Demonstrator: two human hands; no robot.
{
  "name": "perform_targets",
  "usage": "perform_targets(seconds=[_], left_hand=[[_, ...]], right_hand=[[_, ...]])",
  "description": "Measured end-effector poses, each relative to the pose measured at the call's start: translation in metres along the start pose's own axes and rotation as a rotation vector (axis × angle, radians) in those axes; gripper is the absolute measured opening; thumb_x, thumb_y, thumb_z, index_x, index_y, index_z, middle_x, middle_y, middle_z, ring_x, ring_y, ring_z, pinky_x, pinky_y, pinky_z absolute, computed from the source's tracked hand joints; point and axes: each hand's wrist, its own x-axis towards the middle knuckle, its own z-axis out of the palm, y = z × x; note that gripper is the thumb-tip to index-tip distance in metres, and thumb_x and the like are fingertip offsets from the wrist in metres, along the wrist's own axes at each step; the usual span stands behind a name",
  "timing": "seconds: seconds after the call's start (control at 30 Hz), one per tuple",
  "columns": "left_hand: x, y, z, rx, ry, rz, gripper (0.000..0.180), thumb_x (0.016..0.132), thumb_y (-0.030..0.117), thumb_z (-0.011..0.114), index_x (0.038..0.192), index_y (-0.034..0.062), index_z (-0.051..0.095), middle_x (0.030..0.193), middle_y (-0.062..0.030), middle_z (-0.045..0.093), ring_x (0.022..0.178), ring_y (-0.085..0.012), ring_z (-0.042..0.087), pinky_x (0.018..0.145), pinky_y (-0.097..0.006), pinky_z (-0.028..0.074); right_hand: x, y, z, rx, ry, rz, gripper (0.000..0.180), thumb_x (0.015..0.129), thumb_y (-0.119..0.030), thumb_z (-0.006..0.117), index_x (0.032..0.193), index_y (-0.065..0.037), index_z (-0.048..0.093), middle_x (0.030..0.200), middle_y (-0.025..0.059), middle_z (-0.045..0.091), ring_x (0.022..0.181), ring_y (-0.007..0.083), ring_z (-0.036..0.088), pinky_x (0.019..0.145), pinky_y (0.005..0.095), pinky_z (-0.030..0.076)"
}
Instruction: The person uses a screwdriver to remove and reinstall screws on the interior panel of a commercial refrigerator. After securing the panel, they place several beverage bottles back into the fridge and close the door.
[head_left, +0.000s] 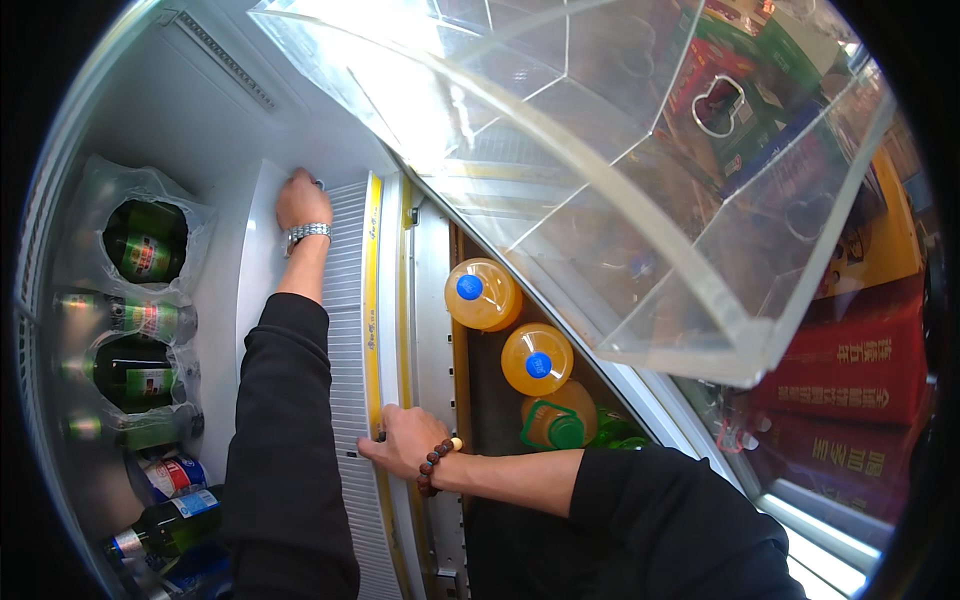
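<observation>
My left hand point(303, 203), with a silver watch on its wrist, is curled closed on the far end of a white slatted shelf point(347, 300) in a refrigerated cabinet. A yellow strip point(373, 270) runs along the shelf's right edge. Lower down, my right hand point(408, 440), wearing a beaded bracelet, grips that edge with the thumb over the slats. The undersides of both grips are hidden. Just right of the shelf are bottles of orange drink, one point(483, 295) and another point(537, 360) with blue caps. A third bottle point(558, 418) has a green cap and handle.
Green bottles, some in plastic wrap point(150, 185), lie along the cabinet's left side. A tilted clear plastic bin point(640, 220) overhangs the upper right. Red cartons point(850, 380) and other boxes are seen beyond it. A metal rail point(435, 330) runs beside the shelf.
</observation>
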Motion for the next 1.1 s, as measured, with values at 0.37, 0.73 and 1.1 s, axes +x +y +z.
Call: perform_targets(seconds=[0.37,0.73,1.1], left_hand=[[-0.010,0.001,0.001,-0.066,0.036,-0.016,0.014,0.090,0.009,0.063,0.102,0.0103,0.069,0.105,-0.0155,0.071,0.096,-0.0407,0.068,0.078,-0.052,0.055],[-0.012,-0.002,-0.014,-0.083,0.005,0.035,0.014,0.090,0.010,0.065,0.102,0.0052,0.068,0.105,-0.0171,0.071,0.097,-0.0414,0.067,0.081,-0.052,0.054],[-0.042,0.001,-0.116,-0.366,0.097,-0.196,0.019,0.090,0.026,0.070,0.091,0.0073,0.074,0.089,-0.0100,0.078,0.082,-0.0307,0.075,0.079,-0.043,0.057]], right_hand=[[0.003,-0.002,-0.008,-0.150,-0.052,-0.042,0.063,0.086,-0.060,0.072,0.096,0.002,0.074,0.090,0.0238,0.074,0.086,0.0407,0.073,0.078,0.0502,0.057],[-0.002,-0.006,-0.019,-0.098,-0.085,-0.047,0.082,0.086,-0.078,0.060,0.096,0.002,0.075,0.086,0.0231,0.074,0.078,0.0385,0.073,0.073,0.0491,0.058],[0.020,-0.006,-0.058,0.296,0.500,-0.385,0.030,0.093,-0.024,0.057,0.092,0.003,0.069,0.085,0.0260,0.070,0.081,0.0423,0.069,0.076,0.0485,0.054]])
